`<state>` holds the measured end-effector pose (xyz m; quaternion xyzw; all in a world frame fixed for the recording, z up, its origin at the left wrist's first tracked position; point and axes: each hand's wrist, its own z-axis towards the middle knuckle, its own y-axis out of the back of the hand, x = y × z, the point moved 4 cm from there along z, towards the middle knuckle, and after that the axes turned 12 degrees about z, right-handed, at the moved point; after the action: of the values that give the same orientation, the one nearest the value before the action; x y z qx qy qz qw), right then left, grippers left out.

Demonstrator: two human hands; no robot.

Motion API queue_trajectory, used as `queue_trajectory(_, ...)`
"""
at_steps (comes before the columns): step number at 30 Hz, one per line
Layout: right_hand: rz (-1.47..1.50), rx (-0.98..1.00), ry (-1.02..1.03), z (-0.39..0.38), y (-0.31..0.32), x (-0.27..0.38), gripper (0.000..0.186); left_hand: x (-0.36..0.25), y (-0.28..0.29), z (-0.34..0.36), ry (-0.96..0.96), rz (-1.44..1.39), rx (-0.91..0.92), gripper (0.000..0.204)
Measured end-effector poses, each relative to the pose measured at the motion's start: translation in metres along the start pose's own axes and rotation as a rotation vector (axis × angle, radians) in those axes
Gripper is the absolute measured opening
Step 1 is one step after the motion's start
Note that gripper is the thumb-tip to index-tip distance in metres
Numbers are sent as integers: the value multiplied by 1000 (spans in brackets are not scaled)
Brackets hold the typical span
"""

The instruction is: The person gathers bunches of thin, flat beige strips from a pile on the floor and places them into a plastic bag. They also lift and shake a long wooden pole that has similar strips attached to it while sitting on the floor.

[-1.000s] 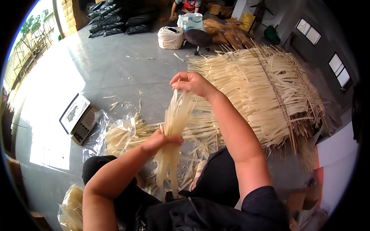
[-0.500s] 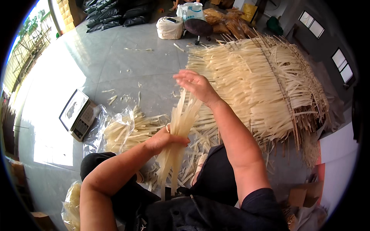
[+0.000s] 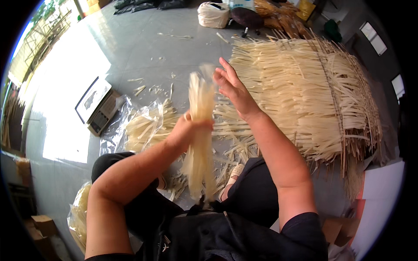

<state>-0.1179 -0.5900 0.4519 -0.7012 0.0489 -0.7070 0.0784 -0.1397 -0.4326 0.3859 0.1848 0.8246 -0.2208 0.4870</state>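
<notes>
Head view: left hand (image 3: 187,129) clasps a bundle of pale strips (image 3: 199,150), right hand (image 3: 233,89) free

Dark trousers (image 3: 259,187) fill the lower centre, a light shoe (image 3: 235,176) between the knees. A clear bag of strips (image 3: 79,213) sits at lower left, partly hidden by the left arm; an open carton (image 3: 334,229) is at lower right.

The bundle stands nearly upright at the centre, fingers wrapped around its middle and covering that part. Just beside its blurred top, the right hand has its fingers spread, grasping nothing; whether it touches the strips, I cannot tell.

Left of the bundle, crumpled clear plastic (image 3: 114,126) and loose strips (image 3: 146,128) crowd the floor, against a scale (image 3: 102,114). A broad pile of strips (image 3: 289,95) takes up the right, the right forearm crossing before its near-left edge.

Farther off, scraps (image 3: 156,89) dot the floor at upper left. Along the top edge are black bags (image 3: 135,5), a white round bundle (image 3: 212,16), a dark stool (image 3: 247,18) and brown bundles (image 3: 283,17).
</notes>
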Motion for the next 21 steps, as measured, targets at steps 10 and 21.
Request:
queue_trajectory(10, -144, 178, -70, 46, -80, -39, 80, -82, 101, 39, -279, 131, 7, 50)
queue_trajectory(21, -219, 265, -452, 37, -32, -215, 80, 219, 287, 53, 47, 1253, -322, 48)
